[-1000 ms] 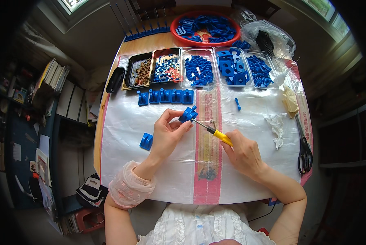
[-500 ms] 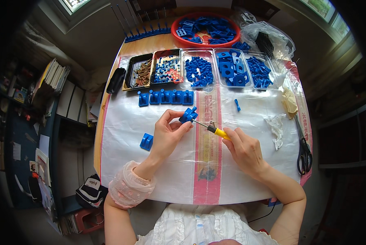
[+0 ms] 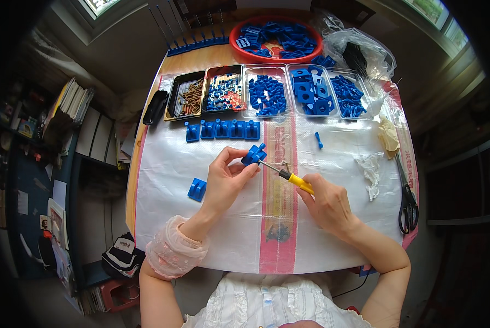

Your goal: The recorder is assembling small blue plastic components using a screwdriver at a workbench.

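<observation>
Between the thumb and fingers of my left hand (image 3: 226,177) is a small blue plastic bracket (image 3: 251,156), held above the table. My right hand (image 3: 331,206) is closed on the end of a screwdriver's yellow handle (image 3: 301,183). The screwdriver's metal shaft slants up to the left, its tip meeting the bracket's lower right side; the exact contact is too small to make out. A blue bracket piece (image 3: 197,189) lies on the sheet left of my left forearm. Beyond my hands, several blue assembled brackets (image 3: 222,129) stand in a row.
Along the back are trays of brass-coloured screws (image 3: 192,98), nuts (image 3: 223,93), small blue parts (image 3: 267,95) and blue plates (image 3: 310,93). Behind them sits a red basin (image 3: 235,46). A lone blue piece (image 3: 319,140) lies right of centre. Black scissors (image 3: 408,210) rest at the right edge.
My right fingers have shifted back along the screwdriver handle, so more of its yellow shows. My left hand and the bracket stay almost where they were.
</observation>
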The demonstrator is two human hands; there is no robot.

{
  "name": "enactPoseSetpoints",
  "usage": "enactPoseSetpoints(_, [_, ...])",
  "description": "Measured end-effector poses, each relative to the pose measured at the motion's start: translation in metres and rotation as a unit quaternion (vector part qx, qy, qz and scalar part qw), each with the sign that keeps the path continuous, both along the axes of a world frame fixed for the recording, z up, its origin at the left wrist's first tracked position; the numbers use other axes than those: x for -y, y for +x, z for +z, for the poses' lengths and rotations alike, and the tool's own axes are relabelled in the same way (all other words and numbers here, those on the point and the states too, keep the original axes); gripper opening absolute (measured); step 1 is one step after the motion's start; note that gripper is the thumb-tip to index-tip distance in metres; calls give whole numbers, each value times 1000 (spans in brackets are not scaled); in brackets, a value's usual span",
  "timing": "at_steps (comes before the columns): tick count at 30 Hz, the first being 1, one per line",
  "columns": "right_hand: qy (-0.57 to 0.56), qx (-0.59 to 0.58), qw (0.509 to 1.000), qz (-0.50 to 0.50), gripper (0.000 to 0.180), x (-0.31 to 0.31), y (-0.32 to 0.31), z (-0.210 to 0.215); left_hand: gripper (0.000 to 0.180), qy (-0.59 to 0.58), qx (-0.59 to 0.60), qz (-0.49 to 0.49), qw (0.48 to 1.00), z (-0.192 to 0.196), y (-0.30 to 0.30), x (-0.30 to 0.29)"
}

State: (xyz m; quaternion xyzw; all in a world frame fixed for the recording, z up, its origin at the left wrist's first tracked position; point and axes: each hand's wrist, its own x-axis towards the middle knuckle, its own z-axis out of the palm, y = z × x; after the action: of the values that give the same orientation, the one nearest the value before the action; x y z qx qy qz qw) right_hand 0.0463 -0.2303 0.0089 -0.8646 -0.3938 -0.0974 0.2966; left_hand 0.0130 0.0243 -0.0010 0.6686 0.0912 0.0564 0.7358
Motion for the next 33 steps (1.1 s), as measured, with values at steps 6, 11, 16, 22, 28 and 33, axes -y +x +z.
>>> enactPoseSetpoints(6, [34, -87, 995, -19, 21, 0, 1, 2, 27, 0, 3, -1, 1000, -1, 0, 0])
enactPoseSetpoints(11, [49, -126, 991, 8, 24, 1, 5, 3, 27, -2, -2, -5, 1000, 0, 0, 0])
enactPoseSetpoints(16, [58, -96, 994, 7, 27, -2, 1, 6, 27, -4, 1, -7, 1000, -1, 0, -1])
enactPoseSetpoints(22, [1, 49, 999, 13, 25, 0, 0, -4, 26, -5, -4, -5, 1000, 0, 1, -1])
enactPoseSetpoints(28, [-24, 82, 996, 6, 28, 0, -1, 9, 25, 1, -8, -2, 1000, 2, 1, 0])
enactPoseSetpoints(33, [-78, 77, 994, -2, 34, 4, -1, 8, 24, -15, -14, -2, 1000, 1, 0, -1])
